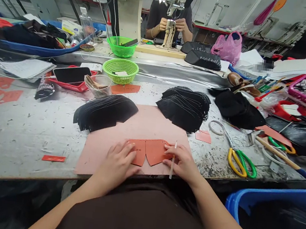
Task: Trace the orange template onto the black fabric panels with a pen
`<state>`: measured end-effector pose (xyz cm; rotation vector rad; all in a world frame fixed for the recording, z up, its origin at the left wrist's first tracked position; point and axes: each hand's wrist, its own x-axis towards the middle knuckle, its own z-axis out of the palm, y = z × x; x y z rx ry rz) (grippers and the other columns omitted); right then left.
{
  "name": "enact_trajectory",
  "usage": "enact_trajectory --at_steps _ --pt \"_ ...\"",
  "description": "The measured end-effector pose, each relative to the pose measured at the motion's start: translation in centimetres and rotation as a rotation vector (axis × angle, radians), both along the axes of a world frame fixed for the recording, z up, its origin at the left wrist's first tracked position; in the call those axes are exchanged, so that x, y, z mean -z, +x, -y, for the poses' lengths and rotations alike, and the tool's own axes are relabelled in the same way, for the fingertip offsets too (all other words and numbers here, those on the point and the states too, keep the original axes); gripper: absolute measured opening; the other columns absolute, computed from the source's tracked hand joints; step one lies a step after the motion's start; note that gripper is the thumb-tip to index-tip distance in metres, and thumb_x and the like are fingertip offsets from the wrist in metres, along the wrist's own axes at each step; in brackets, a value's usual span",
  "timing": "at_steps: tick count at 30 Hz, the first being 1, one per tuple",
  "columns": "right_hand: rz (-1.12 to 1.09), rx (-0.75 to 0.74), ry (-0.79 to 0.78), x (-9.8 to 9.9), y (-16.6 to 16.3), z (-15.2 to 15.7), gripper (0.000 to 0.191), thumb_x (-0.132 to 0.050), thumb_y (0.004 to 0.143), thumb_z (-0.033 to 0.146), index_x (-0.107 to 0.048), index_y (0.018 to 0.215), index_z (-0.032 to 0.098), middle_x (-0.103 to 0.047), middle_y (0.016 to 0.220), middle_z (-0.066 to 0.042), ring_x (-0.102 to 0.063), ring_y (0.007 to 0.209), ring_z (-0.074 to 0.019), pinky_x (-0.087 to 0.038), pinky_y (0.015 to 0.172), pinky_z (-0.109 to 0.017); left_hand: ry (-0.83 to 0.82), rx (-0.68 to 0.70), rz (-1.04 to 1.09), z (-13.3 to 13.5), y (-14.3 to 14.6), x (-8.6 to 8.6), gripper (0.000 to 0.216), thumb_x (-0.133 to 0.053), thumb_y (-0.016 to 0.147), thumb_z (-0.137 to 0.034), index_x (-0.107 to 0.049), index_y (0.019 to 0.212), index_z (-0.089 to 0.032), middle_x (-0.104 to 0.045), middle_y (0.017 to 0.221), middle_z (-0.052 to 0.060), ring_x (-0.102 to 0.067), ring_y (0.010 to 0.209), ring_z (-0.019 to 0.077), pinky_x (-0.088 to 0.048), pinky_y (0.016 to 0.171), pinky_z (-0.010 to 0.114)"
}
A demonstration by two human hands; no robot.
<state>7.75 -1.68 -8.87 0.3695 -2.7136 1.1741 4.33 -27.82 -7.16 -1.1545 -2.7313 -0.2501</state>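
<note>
An orange pattern template (154, 153) with a notch in its lower edge lies on a pink board (140, 122) at the table's front edge. My left hand (117, 162) rests on the template's left end, its fingers stretched out and holding nothing. In my right hand (183, 162) a thin white pen (172, 166) is gripped between fingers and thumb, while the fingertips touch the template's right end. Beyond my hands, a fanned stack of black cut pieces (105, 110) lies at the left and another black stack (184, 107) at the right.
Scissors (241, 160) and a hammer (275, 151) lie at the right. Behind are a green basket (120, 69), a plastic cup (99, 87) and a red tray with a phone (72, 74). A person sits at a sewing machine (169, 34) opposite. A blue bin (277, 194) stands at lower right.
</note>
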Motion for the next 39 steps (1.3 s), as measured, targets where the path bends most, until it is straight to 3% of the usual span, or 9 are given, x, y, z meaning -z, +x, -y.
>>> enact_trajectory --at_steps 5,9,13,19,24,32,36,39 --pt "-0.006 -0.004 0.002 0.0 0.0 0.1 0.017 -0.066 0.073 0.021 -0.062 0.088 0.023 -0.064 0.110 -0.007 -0.053 0.102 -0.0247 -0.043 0.089 -0.046 -0.089 0.129 0.026 -2.4 1.6 0.8 0.075 -0.068 0.068 -0.056 -0.043 0.131 -0.027 -0.036 0.140 0.013 -0.032 0.126 0.0373 -0.029 0.099 0.050" --pt "0.033 -0.009 -0.056 -0.3 -0.4 -0.3 0.016 -0.059 0.079 0.028 -0.062 0.094 0.022 -0.065 0.106 -0.007 -0.055 0.100 -0.0231 -0.044 0.088 -0.042 -0.122 0.118 0.029 -2.4 1.7 1.3 0.073 -0.070 0.068 -0.050 -0.041 0.132 -0.032 -0.037 0.140 0.011 -0.032 0.127 0.0362 -0.029 0.099 0.049" --pt "0.062 0.062 -0.186 -1.3 -1.9 -1.1 0.028 -0.041 0.088 0.038 -0.061 0.100 0.021 -0.064 0.092 -0.007 -0.059 0.088 -0.0193 -0.047 0.080 -0.034 -0.129 0.117 0.012 -2.2 1.4 1.4 0.070 -0.070 0.068 -0.051 -0.044 0.130 -0.032 -0.039 0.139 0.011 -0.034 0.126 0.0359 -0.029 0.098 0.048" --pt "0.172 0.150 -0.075 -2.1 -4.0 -0.1 0.024 -0.040 0.087 0.035 -0.055 0.078 0.019 -0.056 0.062 0.000 -0.056 0.055 -0.0140 -0.045 0.055 -0.026 -0.118 0.133 -0.039 -2.1 1.1 1.9 0.078 -0.074 0.062 -0.054 -0.043 0.130 -0.033 -0.041 0.137 0.013 -0.037 0.124 0.0374 -0.031 0.096 0.048" --pt "0.166 0.072 0.003 -1.9 -4.4 0.6 0.023 -0.040 0.087 0.032 -0.056 0.076 0.019 -0.058 0.063 -0.001 -0.056 0.059 -0.0149 -0.045 0.059 -0.027 -0.085 0.131 -0.073 -2.0 1.0 2.5 0.081 -0.076 0.058 -0.054 -0.044 0.129 -0.034 -0.043 0.136 0.012 -0.040 0.122 0.0369 -0.030 0.096 0.048" --pt "0.088 0.121 -0.036 -1.2 -4.6 1.2 0.023 -0.039 0.087 0.033 -0.054 0.077 0.019 -0.061 0.068 -0.002 -0.057 0.059 -0.0153 -0.046 0.059 -0.027 -0.111 0.126 -0.068 -2.1 1.1 2.3 0.076 -0.073 0.060 -0.056 -0.045 0.128 -0.034 -0.042 0.136 0.011 -0.040 0.121 0.0361 -0.030 0.096 0.047" --pt "0.136 0.070 0.003 -1.8 -4.9 1.1 0.021 -0.041 0.086 0.029 -0.055 0.073 0.019 -0.064 0.067 -0.002 -0.058 0.060 -0.0155 -0.045 0.062 -0.027 -0.112 0.123 -0.061 -2.1 1.2 2.0 0.076 -0.074 0.062 -0.054 -0.045 0.129 -0.033 -0.042 0.136 0.012 -0.039 0.122 0.0364 -0.030 0.096 0.048" --pt "0.116 0.119 0.038 -2.4 -5.3 1.6 0.019 -0.044 0.084 0.027 -0.056 0.072 0.019 -0.063 0.064 -0.002 -0.059 0.062 -0.0166 -0.044 0.063 -0.027 -0.116 0.128 -0.051 -2.0 1.3 2.1 0.075 -0.072 0.064 -0.053 -0.043 0.130 -0.032 -0.042 0.137 0.012 -0.037 0.123 0.0366 -0.030 0.096 0.048"
